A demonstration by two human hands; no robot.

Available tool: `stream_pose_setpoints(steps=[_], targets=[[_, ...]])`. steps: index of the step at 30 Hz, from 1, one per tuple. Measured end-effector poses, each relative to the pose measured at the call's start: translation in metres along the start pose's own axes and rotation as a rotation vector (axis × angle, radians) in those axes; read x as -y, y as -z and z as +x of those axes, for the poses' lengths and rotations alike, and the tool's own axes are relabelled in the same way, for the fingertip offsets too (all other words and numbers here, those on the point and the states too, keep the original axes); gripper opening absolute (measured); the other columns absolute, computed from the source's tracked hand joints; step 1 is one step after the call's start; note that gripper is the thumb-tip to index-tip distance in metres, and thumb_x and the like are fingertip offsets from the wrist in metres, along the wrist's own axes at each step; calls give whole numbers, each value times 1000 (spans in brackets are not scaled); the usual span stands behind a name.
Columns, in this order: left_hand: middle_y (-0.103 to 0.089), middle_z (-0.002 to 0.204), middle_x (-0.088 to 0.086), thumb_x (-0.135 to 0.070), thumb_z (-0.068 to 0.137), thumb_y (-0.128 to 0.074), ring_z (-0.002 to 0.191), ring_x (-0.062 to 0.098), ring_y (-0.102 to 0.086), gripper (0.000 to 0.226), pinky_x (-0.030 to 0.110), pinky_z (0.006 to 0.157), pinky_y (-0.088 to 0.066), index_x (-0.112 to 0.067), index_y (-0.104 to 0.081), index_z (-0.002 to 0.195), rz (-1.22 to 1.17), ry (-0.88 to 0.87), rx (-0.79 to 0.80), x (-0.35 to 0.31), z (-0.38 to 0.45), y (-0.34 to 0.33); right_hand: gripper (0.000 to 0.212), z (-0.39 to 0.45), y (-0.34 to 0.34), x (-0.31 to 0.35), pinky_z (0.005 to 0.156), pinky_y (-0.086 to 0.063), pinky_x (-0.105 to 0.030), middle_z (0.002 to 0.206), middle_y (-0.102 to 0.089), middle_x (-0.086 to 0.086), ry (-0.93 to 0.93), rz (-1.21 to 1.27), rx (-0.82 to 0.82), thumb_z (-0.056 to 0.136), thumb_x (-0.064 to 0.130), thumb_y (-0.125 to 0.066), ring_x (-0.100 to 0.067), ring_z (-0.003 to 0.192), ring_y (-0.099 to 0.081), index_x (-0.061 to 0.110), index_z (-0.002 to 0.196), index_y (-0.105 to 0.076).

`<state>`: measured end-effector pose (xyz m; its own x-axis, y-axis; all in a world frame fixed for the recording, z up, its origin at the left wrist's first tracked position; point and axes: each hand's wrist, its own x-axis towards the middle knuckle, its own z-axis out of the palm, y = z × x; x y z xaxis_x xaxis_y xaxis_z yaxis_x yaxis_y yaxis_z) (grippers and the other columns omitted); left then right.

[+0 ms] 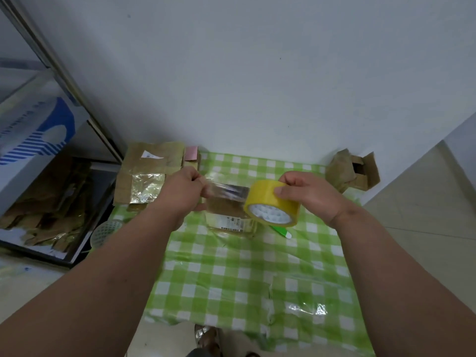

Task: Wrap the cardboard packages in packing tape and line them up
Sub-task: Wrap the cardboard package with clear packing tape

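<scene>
Midway, I'd say. The left hand (186, 188) pinches the free end of the tape strip (226, 193) while the right hand (306, 193) has its grip curled round the yellow tape roll (270, 206), stretched above a labelled cardboard package (229, 220) on the green checked cloth (244, 279). Shiny taped packages (146, 176) sit back left; a crumpled box (351, 172) on the right looks unwrapped.

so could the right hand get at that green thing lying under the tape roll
Probably not right now: the right hand grips the tape roll, which hangs over the green thing, with tape stretched to the left hand.
</scene>
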<state>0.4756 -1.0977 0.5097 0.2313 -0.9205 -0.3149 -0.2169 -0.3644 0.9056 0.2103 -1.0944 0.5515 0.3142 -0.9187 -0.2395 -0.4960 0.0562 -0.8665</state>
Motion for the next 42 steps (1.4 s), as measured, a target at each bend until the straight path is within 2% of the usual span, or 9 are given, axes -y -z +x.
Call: stream_pose_setpoints(steps=[5,10,16,20,25,29,33,36,42], targets=[[-64,93,10,-9,101,-48,72,15,-69,17,35,57,-59,-10,-51,84,-95,79,-10,2,25,14,47,17,7,-4,60,-36,-30,64,-50,-2,-95,-180,-130,87,51,-65,-15,60,-49,9,68,-56],[-70,90,0,-10,102,-44,69,13,-71,22,31,59,-53,-16,-48,82,-191,85,84,9,39,20,23,25,13,-7,74,-38,-30,68,-60,12,-94,143,-209,88,23,-67,-12,76,-54,17,66,-66],[-74,86,-16,-18,104,-39,71,16,-66,26,29,57,-36,-27,-43,80,-95,64,161,18,46,12,29,39,8,-6,68,-42,-33,70,-60,0,-140,-74,-198,90,34,-66,-18,69,-55,11,73,-66],[-75,90,-16,-21,106,-36,54,10,-62,23,26,49,-33,-33,-45,89,-30,85,157,25,43,12,35,47,-2,-10,66,-42,-34,75,-63,-5,-167,-225,-165,91,42,-62,-20,70,-58,10,78,-67],[-74,108,-3,-18,106,-36,65,18,-67,26,27,50,-38,-32,-43,127,-68,163,142,34,43,10,39,64,-6,-9,64,-40,-34,74,-61,-5,-160,-370,-104,92,45,-59,-21,70,-56,10,75,-62],[-74,107,-1,-18,107,-35,71,20,-65,20,30,56,-42,-33,-48,102,-143,227,109,39,41,4,39,72,-7,-13,60,-37,-31,74,-59,0,-173,-488,-44,93,49,-56,-18,72,-55,16,72,-56],[-73,106,4,-16,106,-36,66,19,-64,10,29,56,-46,-14,-46,106,-183,253,65,43,45,-2,38,78,-7,-17,67,-40,-34,75,-57,0,-186,-493,10,93,48,-55,-22,75,-55,17,71,-54],[-69,104,6,-12,105,-38,64,19,-64,14,25,51,-50,-15,-44,93,-203,292,20,46,50,-5,38,82,-7,-17,70,-42,-35,76,-58,-1,-186,-481,26,93,48,-55,-22,77,-56,17,72,-55],[-60,90,8,-13,102,-47,61,15,-61,16,22,42,-44,-16,-52,87,-179,435,-51,59,59,-8,39,88,-7,-15,75,-48,-38,80,-62,-5,-193,-484,47,92,48,-57,-25,82,-60,13,75,-59]])
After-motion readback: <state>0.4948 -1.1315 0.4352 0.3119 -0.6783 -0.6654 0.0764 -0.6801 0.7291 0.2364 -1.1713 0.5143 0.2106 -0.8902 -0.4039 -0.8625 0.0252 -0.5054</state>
